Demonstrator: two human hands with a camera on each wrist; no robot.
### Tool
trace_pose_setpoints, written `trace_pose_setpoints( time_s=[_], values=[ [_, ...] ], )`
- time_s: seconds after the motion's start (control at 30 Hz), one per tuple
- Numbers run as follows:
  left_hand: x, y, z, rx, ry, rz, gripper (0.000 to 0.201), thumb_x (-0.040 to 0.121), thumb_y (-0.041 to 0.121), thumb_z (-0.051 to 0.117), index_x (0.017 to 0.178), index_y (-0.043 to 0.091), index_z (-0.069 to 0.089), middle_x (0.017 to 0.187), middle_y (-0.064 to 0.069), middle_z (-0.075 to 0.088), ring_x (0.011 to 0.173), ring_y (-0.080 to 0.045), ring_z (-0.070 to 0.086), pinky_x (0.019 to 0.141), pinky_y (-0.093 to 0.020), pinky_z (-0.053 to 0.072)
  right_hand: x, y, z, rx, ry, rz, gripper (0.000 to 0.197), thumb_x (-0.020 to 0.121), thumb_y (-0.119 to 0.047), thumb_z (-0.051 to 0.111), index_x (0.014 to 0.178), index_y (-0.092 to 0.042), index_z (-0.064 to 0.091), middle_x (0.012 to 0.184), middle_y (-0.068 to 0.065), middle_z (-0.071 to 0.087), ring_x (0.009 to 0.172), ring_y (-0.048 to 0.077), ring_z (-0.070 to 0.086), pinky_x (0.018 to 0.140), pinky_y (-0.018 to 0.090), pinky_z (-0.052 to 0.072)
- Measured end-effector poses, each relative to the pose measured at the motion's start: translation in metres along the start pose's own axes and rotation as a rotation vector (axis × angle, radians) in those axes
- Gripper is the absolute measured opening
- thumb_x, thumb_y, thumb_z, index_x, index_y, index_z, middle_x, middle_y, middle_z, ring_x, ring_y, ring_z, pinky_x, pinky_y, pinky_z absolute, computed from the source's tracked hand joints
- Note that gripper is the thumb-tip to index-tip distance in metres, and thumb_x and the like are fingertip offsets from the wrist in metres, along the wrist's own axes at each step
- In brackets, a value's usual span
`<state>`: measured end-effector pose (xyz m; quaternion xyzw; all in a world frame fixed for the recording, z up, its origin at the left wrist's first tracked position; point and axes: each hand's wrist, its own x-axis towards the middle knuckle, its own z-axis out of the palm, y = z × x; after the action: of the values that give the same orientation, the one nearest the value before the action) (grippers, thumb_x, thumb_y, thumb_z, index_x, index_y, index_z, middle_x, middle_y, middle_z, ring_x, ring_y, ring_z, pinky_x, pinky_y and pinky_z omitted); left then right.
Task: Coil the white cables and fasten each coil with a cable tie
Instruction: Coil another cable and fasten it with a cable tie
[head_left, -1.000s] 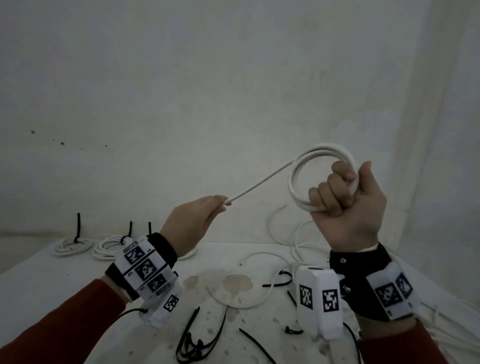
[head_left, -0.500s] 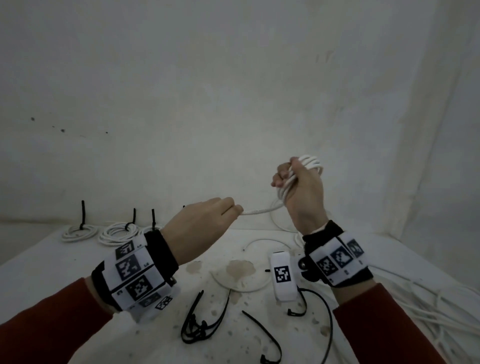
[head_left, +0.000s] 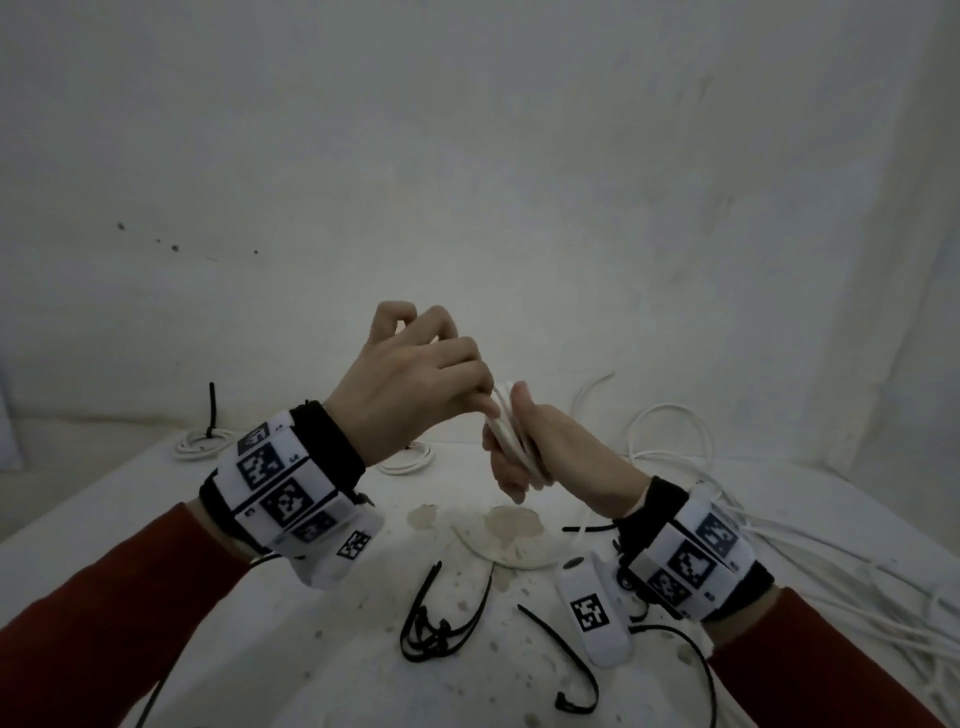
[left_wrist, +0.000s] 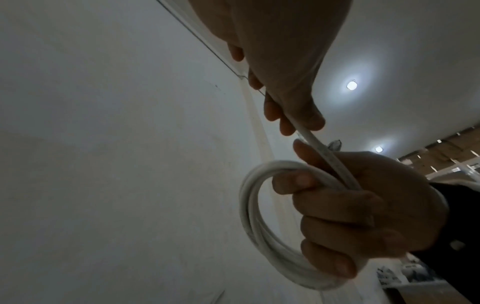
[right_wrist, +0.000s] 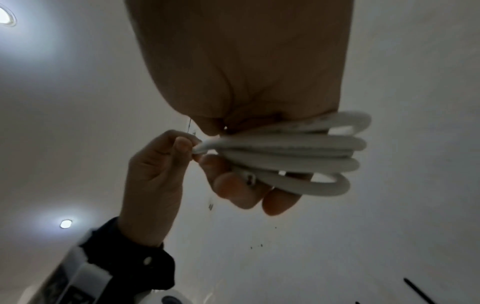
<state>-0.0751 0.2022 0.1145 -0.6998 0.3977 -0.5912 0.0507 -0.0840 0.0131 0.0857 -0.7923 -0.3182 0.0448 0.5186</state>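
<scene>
Above the stained white tabletop (head_left: 363, 649), your right hand (head_left: 545, 447) grips the coiled white round cable (head_left: 506, 434). Left wrist view: your left hand (left_wrist: 280, 67) pinches its loose end. Right wrist view: four loops bunch under your fingers (right_wrist: 233, 191).

Tied coils (head_left: 200, 444) rear-left on table (head_left: 78, 519), loose cables (head_left: 810, 561) right, ties (head_left: 441, 618) front.

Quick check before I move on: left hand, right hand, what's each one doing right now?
Left hand: pinching the free end of the white cable.
Right hand: fingers wrapped round the cable coil, holding it above the table.
</scene>
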Motion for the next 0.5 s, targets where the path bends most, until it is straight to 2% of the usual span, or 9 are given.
trace_pose_setpoints(
  time_s=[0.07, 0.13, 0.23, 0.3, 0.33, 0.4, 0.43, 0.5],
  values=[
    [0.0, 0.003, 0.002, -0.067, 0.003, -0.056, 0.037, 0.094, 0.047, 0.046, 0.073, 0.022, 0.065, 0.075, 0.014, 0.063, 0.082, -0.011, 0.047, 0.081, -0.034, 0.024, -0.003, -0.005, 0.005, -0.016, -0.03, -0.01, 0.078, 0.091, -0.061, 0.002, 0.071, -0.008, 0.056, 0.046, 0.005, 0.046, 0.043, 0.019, 0.046, 0.047, 0.024, 0.037],
    [-0.001, 0.005, 0.005, -0.174, 0.001, -0.145, 0.037, 0.092, 0.048, 0.047, 0.072, 0.022, 0.066, 0.076, 0.014, 0.063, 0.083, -0.011, 0.047, 0.081, -0.033, 0.025, -0.005, -0.009, 0.009, 0.046, -0.042, -0.008, 0.085, 0.086, -0.064, -0.001, 0.062, -0.006, 0.057, 0.038, 0.003, 0.044, 0.035, 0.016, 0.041, 0.044, 0.024, 0.036],
    [-0.008, 0.011, 0.011, -0.499, 0.011, -0.359, 0.036, 0.088, 0.046, 0.054, 0.072, 0.017, 0.066, 0.079, 0.011, 0.064, 0.081, -0.013, 0.049, 0.079, -0.027, 0.036, -0.007, -0.011, 0.01, 0.081, 0.073, 0.027, 0.094, 0.083, -0.068, 0.0, 0.057, 0.004, 0.055, 0.033, 0.001, 0.042, 0.029, 0.012, 0.036, 0.04, 0.022, 0.033],
    [-0.014, 0.021, 0.015, -0.698, 0.008, -0.531, 0.026, 0.085, 0.038, 0.061, 0.072, 0.016, 0.062, 0.084, 0.01, 0.066, 0.082, -0.01, 0.056, 0.076, -0.019, 0.041, -0.008, -0.009, 0.009, 0.041, 0.211, 0.007, 0.096, 0.087, -0.067, 0.005, 0.057, 0.009, 0.056, 0.033, 0.005, 0.042, 0.028, 0.013, 0.036, 0.037, 0.02, 0.032],
    [-0.017, 0.027, 0.016, -0.79, 0.002, -0.626, 0.023, 0.085, 0.032, 0.064, 0.071, 0.015, 0.058, 0.087, 0.009, 0.068, 0.081, -0.007, 0.06, 0.075, -0.016, 0.043, -0.008, -0.008, 0.009, 0.027, 0.282, -0.006, 0.092, 0.091, -0.063, 0.008, 0.055, 0.006, 0.057, 0.033, 0.005, 0.043, 0.028, 0.013, 0.037, 0.036, 0.019, 0.032],
    [-0.02, 0.038, 0.019, -0.966, -0.013, -0.794, 0.022, 0.086, 0.016, 0.066, 0.072, 0.007, 0.051, 0.092, 0.004, 0.071, 0.081, -0.005, 0.066, 0.074, -0.016, 0.048, -0.009, -0.004, 0.006, 0.012, 0.401, -0.006, 0.085, 0.098, -0.055, 0.012, 0.05, -0.002, 0.057, 0.031, 0.0, 0.044, 0.027, 0.01, 0.039, 0.034, 0.019, 0.032],
    [-0.022, 0.042, 0.02, -1.015, -0.029, -0.839, 0.021, 0.087, 0.011, 0.063, 0.074, 0.004, 0.05, 0.093, 0.002, 0.072, 0.082, -0.006, 0.068, 0.074, -0.018, 0.05, -0.01, -0.002, 0.005, 0.004, 0.437, 0.004, 0.083, 0.1, -0.052, 0.013, 0.049, -0.004, 0.057, 0.03, -0.001, 0.044, 0.027, 0.009, 0.039, 0.034, 0.018, 0.031],
    [-0.021, 0.048, 0.02, -0.982, -0.088, -0.835, 0.016, 0.093, 0.011, 0.056, 0.079, 0.007, 0.048, 0.094, 0.003, 0.071, 0.082, -0.008, 0.067, 0.072, -0.019, 0.05, -0.01, 0.002, 0.005, -0.004, 0.468, 0.021, 0.081, 0.101, -0.05, 0.015, 0.047, -0.006, 0.056, 0.03, 0.003, 0.042, 0.026, 0.012, 0.038, 0.033, 0.018, 0.03]
  ],
)
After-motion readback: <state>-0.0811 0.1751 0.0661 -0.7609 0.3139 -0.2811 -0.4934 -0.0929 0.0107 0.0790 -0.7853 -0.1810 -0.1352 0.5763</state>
